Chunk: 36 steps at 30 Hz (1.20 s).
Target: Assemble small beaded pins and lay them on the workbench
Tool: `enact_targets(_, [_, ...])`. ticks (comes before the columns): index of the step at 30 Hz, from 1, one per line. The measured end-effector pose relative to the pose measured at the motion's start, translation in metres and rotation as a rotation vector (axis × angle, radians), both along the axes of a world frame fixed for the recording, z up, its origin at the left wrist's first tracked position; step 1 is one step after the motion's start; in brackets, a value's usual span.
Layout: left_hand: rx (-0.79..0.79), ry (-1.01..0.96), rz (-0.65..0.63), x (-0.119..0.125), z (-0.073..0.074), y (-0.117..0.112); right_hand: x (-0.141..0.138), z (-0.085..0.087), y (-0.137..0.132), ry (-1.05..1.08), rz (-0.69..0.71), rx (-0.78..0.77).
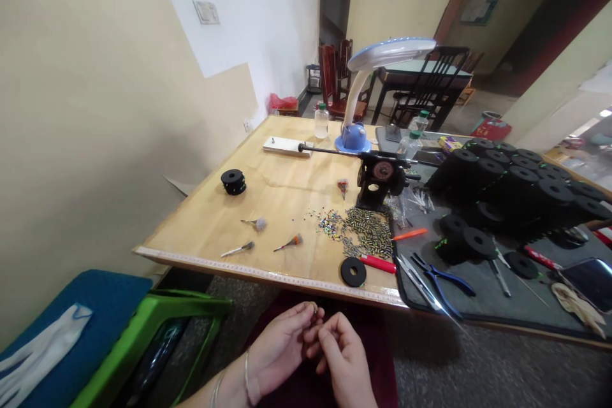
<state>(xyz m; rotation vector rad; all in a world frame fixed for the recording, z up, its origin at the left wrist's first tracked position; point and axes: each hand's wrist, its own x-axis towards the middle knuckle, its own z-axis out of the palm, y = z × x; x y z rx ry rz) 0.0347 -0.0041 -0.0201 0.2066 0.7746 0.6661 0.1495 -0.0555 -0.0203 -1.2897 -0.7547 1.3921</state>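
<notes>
My left hand is in front of the table edge, palm up, thumb and fingers closed around a tiny dark item that I cannot make out. Close beside it, my right hand has its thumb and forefinger pinched together; whatever they may hold is hidden or too fine to see. Nearest on the table are a flat black foam spool and a red-handled tool. Behind them spreads a pile of small brass-and-dark metal pieces, with multicoloured beads at its left.
A black winding device with a long rod stands behind the pile, near a blue lamp. On the grey mat lie blue pliers, scissors and stacked black spools. Small bristle bundles lie left.
</notes>
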Motion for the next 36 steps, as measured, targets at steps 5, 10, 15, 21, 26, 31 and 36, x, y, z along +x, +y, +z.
enact_targets(5, [0.005,-0.001,-0.010,0.0001,-0.0007,-0.0004,0.0001,0.0000,0.0009,0.007,-0.002,0.003])
enact_targets(10, [0.010,0.007,0.006,0.0011,0.0012,-0.0008,0.0000,0.0003,-0.0006,0.008,0.001,0.001])
enact_targets(15, [0.022,0.023,0.002,0.0025,0.0039,-0.0017,-0.0003,-0.0017,-0.0020,0.003,0.007,0.010])
enact_targets(21, [0.027,0.009,-0.006,0.0018,0.0028,-0.0026,0.0004,-0.0018,-0.0012,0.001,0.008,0.009])
enact_targets(26, [0.000,-0.001,-0.002,0.0009,0.0006,-0.0026,0.0004,-0.0009,-0.0013,0.008,0.006,0.010])
enact_targets(31, [-0.004,0.007,-0.003,0.0015,0.0028,-0.0029,-0.0004,0.0006,-0.0006,0.008,-0.001,0.002])
enact_targets(36, [0.010,0.006,0.002,0.0021,0.0047,-0.0026,-0.0004,0.0006,0.0000,0.002,0.004,-0.002])
